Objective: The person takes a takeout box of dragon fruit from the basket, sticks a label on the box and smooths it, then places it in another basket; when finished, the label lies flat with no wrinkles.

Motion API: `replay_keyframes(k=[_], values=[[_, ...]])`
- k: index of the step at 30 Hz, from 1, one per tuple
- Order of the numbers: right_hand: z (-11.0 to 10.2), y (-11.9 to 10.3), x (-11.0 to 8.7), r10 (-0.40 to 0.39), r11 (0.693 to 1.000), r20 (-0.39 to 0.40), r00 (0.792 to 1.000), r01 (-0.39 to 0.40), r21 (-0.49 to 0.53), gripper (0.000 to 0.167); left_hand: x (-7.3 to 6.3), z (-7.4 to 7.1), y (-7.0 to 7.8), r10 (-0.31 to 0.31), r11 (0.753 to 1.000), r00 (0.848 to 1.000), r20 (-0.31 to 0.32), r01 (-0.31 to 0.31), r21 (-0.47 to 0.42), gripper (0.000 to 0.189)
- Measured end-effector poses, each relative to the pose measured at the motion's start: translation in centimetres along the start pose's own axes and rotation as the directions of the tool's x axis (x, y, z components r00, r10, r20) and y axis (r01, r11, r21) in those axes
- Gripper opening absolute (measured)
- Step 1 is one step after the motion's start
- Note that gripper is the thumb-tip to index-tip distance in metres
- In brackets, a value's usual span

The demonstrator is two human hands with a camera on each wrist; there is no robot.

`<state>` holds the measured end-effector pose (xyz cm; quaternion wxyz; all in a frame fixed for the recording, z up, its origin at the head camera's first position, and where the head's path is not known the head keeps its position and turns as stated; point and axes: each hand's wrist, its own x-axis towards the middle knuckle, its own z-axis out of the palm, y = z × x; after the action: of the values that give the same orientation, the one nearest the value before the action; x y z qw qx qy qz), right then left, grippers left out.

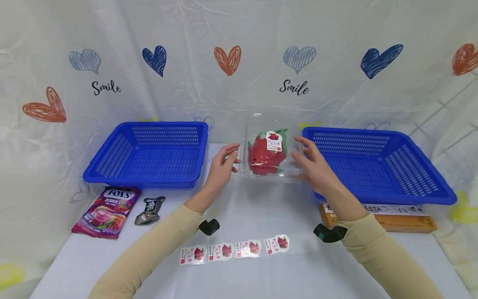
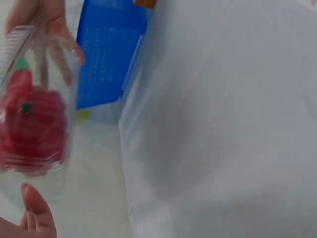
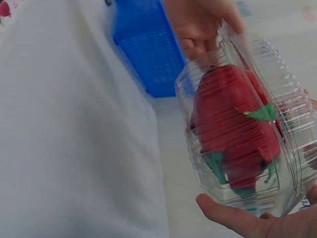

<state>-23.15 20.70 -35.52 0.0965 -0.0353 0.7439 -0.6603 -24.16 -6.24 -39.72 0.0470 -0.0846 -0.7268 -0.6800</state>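
A clear plastic clamshell box with red, green-tipped dragon fruits inside is held up off the table between both hands. On its lid is a white dragon fruit sticker. My left hand grips the box's left side, its thumb showing in the left wrist view. At the opposite side my right hand holds the box, thumb against its edge. The fingers behind the box are partly hidden or blurred through the plastic. A strip of several dragon fruit stickers lies on the table below.
Blue plastic baskets stand on the left and right. In front of the left one lie a purple Fox's candy bag and a small black packet. A brown pasta box lies before the right basket, partly behind the forearm.
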Motion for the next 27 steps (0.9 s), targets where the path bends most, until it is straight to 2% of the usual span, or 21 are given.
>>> replay_keyframes(k=[2, 5, 8, 10, 14, 17, 19, 22, 27], values=[[-0.7, -0.4, -0.4, -0.021, 1.000, -0.018, 1.000, 0.021, 0.020, 0.062, -0.1, 1.0, -0.4, -0.012, 1.000, 0.999, -0.036, 0.012, -0.006, 0.029], [-1.8, -1.2, -0.9, -0.060, 0.997, -0.056, 0.997, 0.062, 0.047, 0.060, -0.2, 2.6, -1.3, -0.079, 0.997, 0.995, -0.054, 0.080, 0.020, 0.028], [-2.6, -2.1, -1.4, -0.082, 0.994, -0.107, 0.991, 0.090, 0.067, 0.061, -0.2, 4.6, -2.3, -0.145, 0.988, 0.989, -0.002, 0.145, 0.048, 0.029], [-2.9, -2.8, -1.6, -0.092, 0.991, -0.134, 0.987, 0.104, 0.084, 0.062, -0.3, 6.2, -3.1, -0.169, 0.984, 0.983, 0.069, 0.164, 0.075, 0.031], [-3.1, -4.0, -1.7, -0.109, 0.984, -0.167, 0.980, 0.130, 0.125, 0.063, -0.4, 9.8, -4.3, -0.142, 0.984, 0.962, 0.234, 0.113, 0.135, 0.033], [-3.1, -4.8, -1.9, -0.132, 0.977, -0.182, 0.974, 0.159, 0.144, 0.061, -0.2, 12.5, -4.2, -0.118, 0.984, 0.943, 0.310, 0.068, 0.166, 0.034], [-3.2, -5.2, -2.1, -0.151, 0.972, -0.193, 0.969, 0.181, 0.149, 0.060, 0.2, 14.1, -3.8, -0.108, 0.983, 0.941, 0.321, 0.052, 0.177, 0.036], [-3.6, -5.7, -2.4, -0.176, 0.965, -0.195, 0.965, 0.208, 0.161, 0.059, 1.0, 15.8, -3.2, -0.103, 0.982, 0.945, 0.310, 0.048, 0.180, 0.038], [-5.0, -5.5, -3.0, -0.184, 0.958, -0.202, 0.962, 0.222, 0.184, 0.058, 1.9, 17.9, -2.8, -0.141, 0.977, 0.936, 0.322, 0.079, 0.199, 0.041]])
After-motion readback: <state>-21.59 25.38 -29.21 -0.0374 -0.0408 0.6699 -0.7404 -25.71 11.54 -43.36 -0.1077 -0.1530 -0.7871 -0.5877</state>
